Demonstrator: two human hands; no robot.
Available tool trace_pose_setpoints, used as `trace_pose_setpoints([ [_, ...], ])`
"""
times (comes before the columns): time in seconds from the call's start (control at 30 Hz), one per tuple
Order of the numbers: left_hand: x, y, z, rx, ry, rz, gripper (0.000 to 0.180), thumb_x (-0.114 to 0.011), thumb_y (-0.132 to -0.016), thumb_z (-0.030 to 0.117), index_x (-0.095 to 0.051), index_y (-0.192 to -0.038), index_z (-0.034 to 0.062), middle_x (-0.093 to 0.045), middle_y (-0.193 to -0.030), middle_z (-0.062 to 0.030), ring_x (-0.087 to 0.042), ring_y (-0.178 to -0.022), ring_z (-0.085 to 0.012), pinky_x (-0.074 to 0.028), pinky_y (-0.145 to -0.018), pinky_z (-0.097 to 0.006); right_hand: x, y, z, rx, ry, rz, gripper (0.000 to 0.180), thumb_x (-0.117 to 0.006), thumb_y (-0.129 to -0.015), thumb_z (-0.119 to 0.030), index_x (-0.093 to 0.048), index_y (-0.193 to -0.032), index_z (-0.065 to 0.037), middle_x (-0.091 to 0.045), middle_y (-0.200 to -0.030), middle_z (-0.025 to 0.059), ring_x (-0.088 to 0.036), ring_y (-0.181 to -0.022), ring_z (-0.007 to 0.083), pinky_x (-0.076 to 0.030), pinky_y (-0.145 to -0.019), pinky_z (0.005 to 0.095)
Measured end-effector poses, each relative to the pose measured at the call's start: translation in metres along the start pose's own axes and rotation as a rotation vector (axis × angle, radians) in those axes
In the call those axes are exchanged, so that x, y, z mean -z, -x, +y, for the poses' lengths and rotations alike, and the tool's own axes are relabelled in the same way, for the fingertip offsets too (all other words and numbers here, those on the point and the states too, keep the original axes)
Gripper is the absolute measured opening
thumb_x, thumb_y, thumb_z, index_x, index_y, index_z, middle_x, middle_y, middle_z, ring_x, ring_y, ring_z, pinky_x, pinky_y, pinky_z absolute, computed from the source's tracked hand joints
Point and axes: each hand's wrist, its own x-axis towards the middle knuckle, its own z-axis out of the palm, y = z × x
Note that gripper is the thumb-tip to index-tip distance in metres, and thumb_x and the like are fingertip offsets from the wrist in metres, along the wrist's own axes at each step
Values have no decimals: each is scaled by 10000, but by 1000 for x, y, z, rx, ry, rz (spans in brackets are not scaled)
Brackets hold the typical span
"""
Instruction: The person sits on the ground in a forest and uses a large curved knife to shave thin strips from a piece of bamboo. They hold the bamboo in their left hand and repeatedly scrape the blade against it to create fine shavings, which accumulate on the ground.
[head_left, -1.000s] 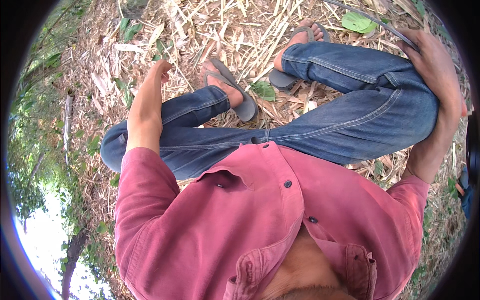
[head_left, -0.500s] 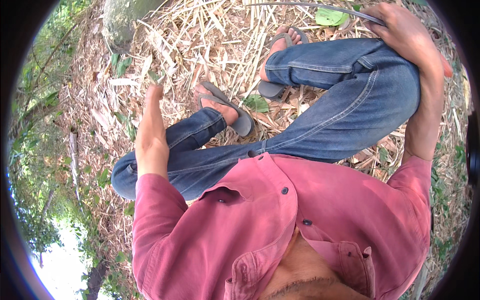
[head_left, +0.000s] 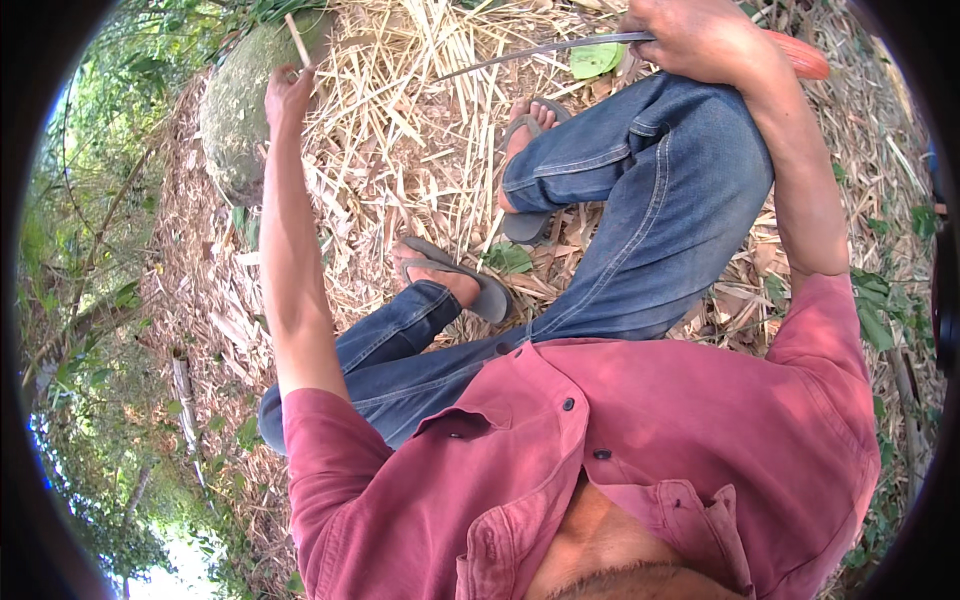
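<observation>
My left arm stretches forward, and the fingers of my left hand (head_left: 288, 98) are closed on the lower end of a short pale stick (head_left: 298, 40), beside a large rounded boulder (head_left: 232, 120). Over my raised right knee, my right hand (head_left: 695, 38) grips a long, thin-bladed knife. Its narrow, slightly curved dark blade (head_left: 560, 47) points left above the straw, and the red handle (head_left: 798, 55) sticks out on the right of the hand. Most of the grip is hidden by the hand.
Pale split strips and straw (head_left: 420, 120) litter the ground before my sandalled feet (head_left: 450, 280). A broad green leaf (head_left: 596, 60) lies below the blade. Green undergrowth (head_left: 100, 300) grows at the left, with more leaves (head_left: 872, 310) at the far right.
My left hand has reached forward from above my left knee to the boulder, and a pale stick now shows in it. My right hand, with the knife, has shifted left and slightly forward.
</observation>
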Motion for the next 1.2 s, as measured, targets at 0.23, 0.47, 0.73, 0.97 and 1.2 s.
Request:
trace_pose_setpoints([
  [0.23, -128, 66, 36, 53, 237, -276, 242, -565, -839, 293, -709, -985, 164, -702, -858, -106, -678, -757, -232, -534, -724, -358, -2, 2, -1, -96, 88, -3, 192, -608, -632, -144, -677, -766, -27, -653, -751, 184, -649, -745, 352, -518, -671, 437],
  [0.47, -182, 136, 67, 155, -22, -460, 189, -638, -811, 265, -675, -902, 103, -688, -887, -129, -659, -824, -259, -514, -735, -396, -8, 2, 4, -66, 96, 79, 167, -600, -638, -135, -669, -717, -4, -649, -729, 197, -651, -717, 353, -521, -658, 438],
  [0.73, -192, 146, 58, 221, 83, -347, 157, -620, -799, 225, -662, -879, 96, -678, -902, -140, -639, -861, -273, -485, -772, -405, -6, -2, 3, -44, 94, 23, 164, -607, -649, -150, -678, -722, -21, -656, -736, 176, -656, -743, 334, -520, -668, 429],
  [0.97, -156, 177, 59, 331, 685, -617, 73, -612, -857, 81, -616, -891, 16, -653, -762, -88, -641, -623, -124, -495, -491, -214, -5, 0, 3, -91, 66, -25, 174, -613, -659, -170, -680, -729, -25, -665, -751, 166, -658, -750, 327, -520, -668, 427],
  [1.2, -149, 166, 63, 281, 822, -313, 281, -617, -860, 142, -593, -1100, -2, -666, -908, -139, -652, -745, -199, -562, -663, -321, -10, 3, 6, -34, 52, 94, 160, -618, -639, -160, -672, -712, -28, -655, -735, 173, -649, -725, 336, -513, -654, 433],
])
